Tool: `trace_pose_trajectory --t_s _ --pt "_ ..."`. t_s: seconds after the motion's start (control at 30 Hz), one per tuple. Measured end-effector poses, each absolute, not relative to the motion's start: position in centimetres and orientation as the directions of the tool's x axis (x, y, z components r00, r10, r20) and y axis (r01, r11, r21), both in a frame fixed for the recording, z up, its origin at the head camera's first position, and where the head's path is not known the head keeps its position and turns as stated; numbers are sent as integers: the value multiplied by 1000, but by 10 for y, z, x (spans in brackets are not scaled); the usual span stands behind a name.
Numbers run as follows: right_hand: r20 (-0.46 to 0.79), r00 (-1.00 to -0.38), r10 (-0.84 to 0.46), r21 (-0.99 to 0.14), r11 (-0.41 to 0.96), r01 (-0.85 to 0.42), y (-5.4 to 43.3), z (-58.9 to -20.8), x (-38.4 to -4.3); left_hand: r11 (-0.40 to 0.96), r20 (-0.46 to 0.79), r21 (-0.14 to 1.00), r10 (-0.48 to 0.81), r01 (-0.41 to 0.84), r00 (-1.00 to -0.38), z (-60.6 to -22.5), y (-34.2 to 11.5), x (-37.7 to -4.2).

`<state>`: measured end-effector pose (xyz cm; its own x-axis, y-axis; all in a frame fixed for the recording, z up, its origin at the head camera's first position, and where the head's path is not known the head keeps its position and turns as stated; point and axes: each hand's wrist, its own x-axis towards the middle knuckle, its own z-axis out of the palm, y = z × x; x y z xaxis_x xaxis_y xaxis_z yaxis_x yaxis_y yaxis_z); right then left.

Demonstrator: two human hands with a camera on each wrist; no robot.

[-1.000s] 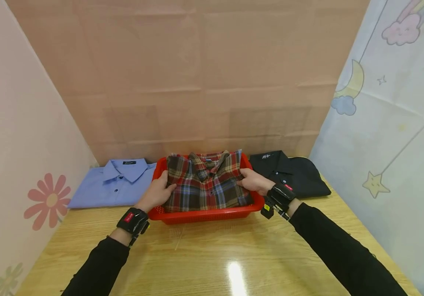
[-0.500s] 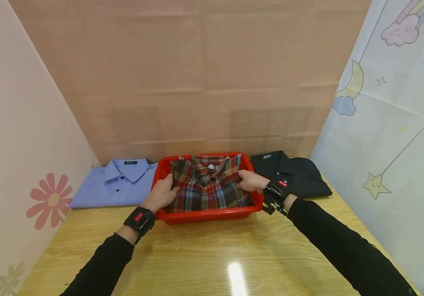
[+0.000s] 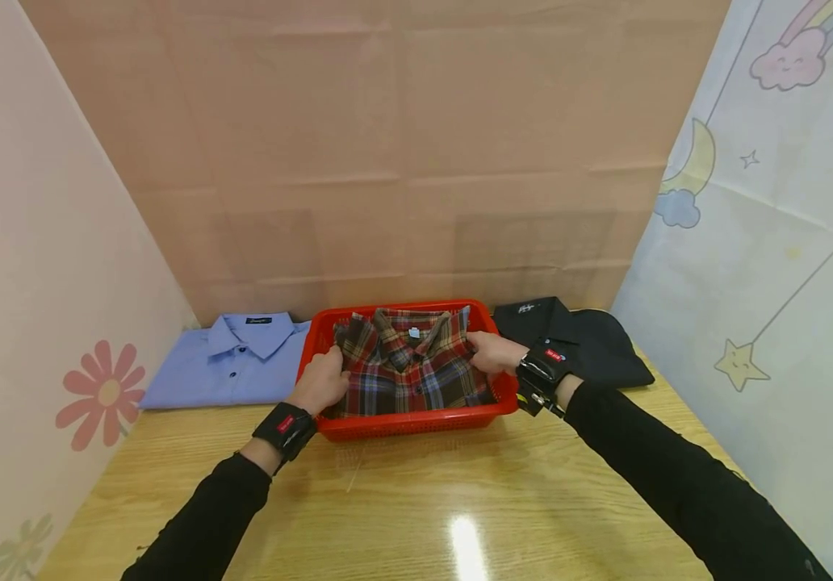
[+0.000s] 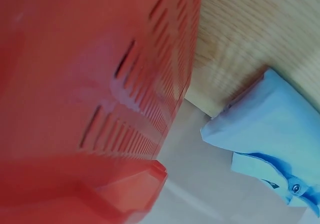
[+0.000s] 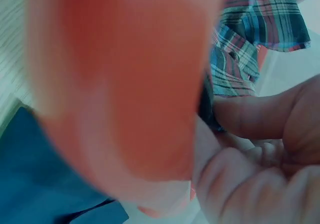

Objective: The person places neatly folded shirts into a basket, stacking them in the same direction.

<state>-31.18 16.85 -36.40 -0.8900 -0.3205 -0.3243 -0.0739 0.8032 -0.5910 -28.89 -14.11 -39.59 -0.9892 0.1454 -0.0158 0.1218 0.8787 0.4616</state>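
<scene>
A folded plaid shirt [image 3: 416,367] in red, brown and blue lies in a red plastic basket [image 3: 416,425], collar toward the back wall. My left hand [image 3: 322,381] holds the shirt's left edge just inside the basket, thumb on top, its other fingers mostly hidden. At the opposite side, my right hand [image 3: 495,353] pinches the right edge between thumb and fingers; the right wrist view shows this right hand [image 5: 270,149] curled at the cloth, behind the blurred basket rim [image 5: 125,84]. In the left wrist view the slotted basket wall [image 4: 135,74] hides the left hand.
Left of the basket lies a folded light blue shirt [image 3: 220,371]. A folded black shirt [image 3: 591,347] lies to its right, partly behind my right wrist. All stand on a wooden table [image 3: 387,508], with brown paper covering the back wall [image 3: 402,161] and decorated walls at both sides.
The plaid shirt has sunk lower into the basket, its collar now below the back rim. My left hand has shifted slightly right; both hands have kept hold of the edges.
</scene>
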Motion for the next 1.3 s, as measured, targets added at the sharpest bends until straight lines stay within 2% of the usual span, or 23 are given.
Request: trace_pose_trajectory --t_s 0.37,0.53,0.67,0.8,0.9,1.0,1.07,1.17,1.3 --pt "-313 -899 -307 -569 818 -82 166 -365 -310 908 -7 401 130 117 -991 -399 -137 -290" --pt "-229 -916 -331 -458 866 -198 169 -362 -310 917 -12 384 125 111 -992 -401 -133 -288" --pt "-158 -918 -363 -398 875 -277 171 -361 -309 924 44 351 147 153 -988 -404 -131 -282" --pt "-117 -910 -398 -333 879 -342 170 -360 -306 936 144 256 211 243 -967 -408 -130 -276" --pt "-136 -871 -472 -241 868 -433 167 -360 -304 930 166 168 300 327 -939 -409 -131 -275" --pt "-235 -812 -535 -149 845 -513 163 -360 -303 901 86 132 405 413 -910 -407 -132 -277" --pt "-305 -779 -548 -93 831 -548 161 -360 -302 882 -8 147 454 448 -891 -404 -133 -279" --pt "-402 -767 -500 -35 845 -533 160 -362 -301 877 -149 193 469 440 -870 -402 -134 -282" --pt "-476 -763 -438 20 862 -507 160 -363 -303 889 -236 214 449 404 -862 -403 -134 -286"
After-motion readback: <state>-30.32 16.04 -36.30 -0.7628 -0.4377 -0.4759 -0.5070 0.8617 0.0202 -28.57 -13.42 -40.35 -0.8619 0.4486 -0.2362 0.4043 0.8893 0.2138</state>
